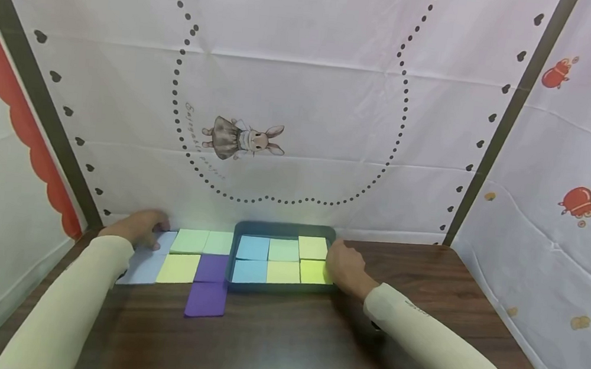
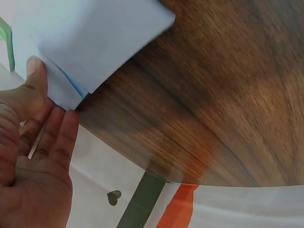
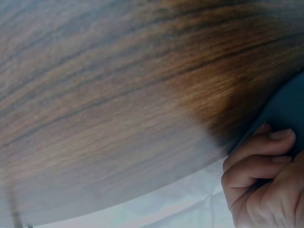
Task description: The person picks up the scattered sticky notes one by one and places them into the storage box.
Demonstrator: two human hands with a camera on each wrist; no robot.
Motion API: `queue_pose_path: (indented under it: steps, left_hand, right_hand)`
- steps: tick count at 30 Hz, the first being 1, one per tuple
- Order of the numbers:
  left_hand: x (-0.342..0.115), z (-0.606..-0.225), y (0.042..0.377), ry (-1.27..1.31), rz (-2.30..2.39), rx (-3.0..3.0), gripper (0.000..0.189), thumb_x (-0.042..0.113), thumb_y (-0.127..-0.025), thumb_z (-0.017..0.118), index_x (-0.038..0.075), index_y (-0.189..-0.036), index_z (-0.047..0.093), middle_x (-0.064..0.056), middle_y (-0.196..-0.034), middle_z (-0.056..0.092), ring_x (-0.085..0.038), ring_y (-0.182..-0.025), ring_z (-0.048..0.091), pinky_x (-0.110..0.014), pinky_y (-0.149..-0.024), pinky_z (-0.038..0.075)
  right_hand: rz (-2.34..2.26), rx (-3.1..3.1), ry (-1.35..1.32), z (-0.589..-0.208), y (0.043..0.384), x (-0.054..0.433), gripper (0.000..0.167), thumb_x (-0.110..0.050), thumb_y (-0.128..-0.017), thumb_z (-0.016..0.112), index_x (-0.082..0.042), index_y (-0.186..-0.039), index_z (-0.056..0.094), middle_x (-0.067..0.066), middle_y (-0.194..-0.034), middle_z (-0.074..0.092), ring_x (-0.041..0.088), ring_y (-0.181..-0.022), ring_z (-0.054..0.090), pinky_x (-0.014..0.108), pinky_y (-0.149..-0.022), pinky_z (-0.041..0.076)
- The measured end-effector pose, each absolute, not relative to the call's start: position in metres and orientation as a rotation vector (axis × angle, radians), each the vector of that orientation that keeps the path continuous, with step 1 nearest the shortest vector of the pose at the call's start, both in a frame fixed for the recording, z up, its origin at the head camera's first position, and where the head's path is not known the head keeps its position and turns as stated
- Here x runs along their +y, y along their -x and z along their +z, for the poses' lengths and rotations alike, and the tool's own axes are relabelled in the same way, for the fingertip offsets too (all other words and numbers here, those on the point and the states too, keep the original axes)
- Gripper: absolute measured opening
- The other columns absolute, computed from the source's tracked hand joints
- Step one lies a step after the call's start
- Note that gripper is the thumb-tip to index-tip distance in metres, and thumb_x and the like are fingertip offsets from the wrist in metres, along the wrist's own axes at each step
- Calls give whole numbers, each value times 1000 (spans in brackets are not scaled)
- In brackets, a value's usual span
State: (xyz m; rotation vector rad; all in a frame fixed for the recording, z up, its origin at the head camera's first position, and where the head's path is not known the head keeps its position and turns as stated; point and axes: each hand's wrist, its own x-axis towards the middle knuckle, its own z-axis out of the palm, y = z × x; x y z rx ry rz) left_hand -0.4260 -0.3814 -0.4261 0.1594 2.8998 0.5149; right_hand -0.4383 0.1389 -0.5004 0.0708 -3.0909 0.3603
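Note:
At the left end of a row of coloured sticky-note pads, my left hand (image 1: pixel 139 227) pinches the rear pale blue sticky-note pad (image 2: pixel 59 83). The thumb lies on top of it and the fingers are at its edge. In front of it, another pale blue pad (image 1: pixel 141 269) slightly overlaps it in the left wrist view. My right hand (image 1: pixel 347 267) grips the right side of a dark teal tray (image 1: pixel 286 229), fingers curled at its wall in the right wrist view. The tray holds blue, green and yellow pads in two rows, including a bright yellow pad (image 1: pixel 314 272) beside this hand.
Between left hand and tray lie light green pads (image 1: pixel 189 241), a pale yellow pad (image 1: pixel 178 269) and two purple pads (image 1: pixel 206 300). The front purple one sticks out toward me. Printed cloth (image 1: pixel 293 101) hangs behind and beside the brown wooden table (image 1: pixel 269 342).

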Motion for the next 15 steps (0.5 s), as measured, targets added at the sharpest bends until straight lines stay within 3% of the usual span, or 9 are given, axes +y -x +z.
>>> queue_pose_path:
  steps: [7, 15]
  left_hand:
    - [-377, -426, 419, -128, 583, 2889, 54, 3, -90, 90, -6, -139, 68, -33, -144, 66, -50, -129, 64, -72, -112, 52]
    - [-385, -430, 422, -225, 592, 2987, 53, 0, -79, 97, -5, -124, 68, -29, -126, 70, -44, -113, 65, -69, -103, 54]
  right_hand:
    - [352, -3045, -61, -504, 439, 141, 40, -8, -103, 48, 11, -136, 60, 21, -79, 70, 37, -72, 72, 56, -62, 63]
    - [316, -3085, -27, -536, 471, 148, 46, -17, -109, 47, 6, -148, 57, 14, -81, 68, 29, -71, 70, 48, -56, 59]
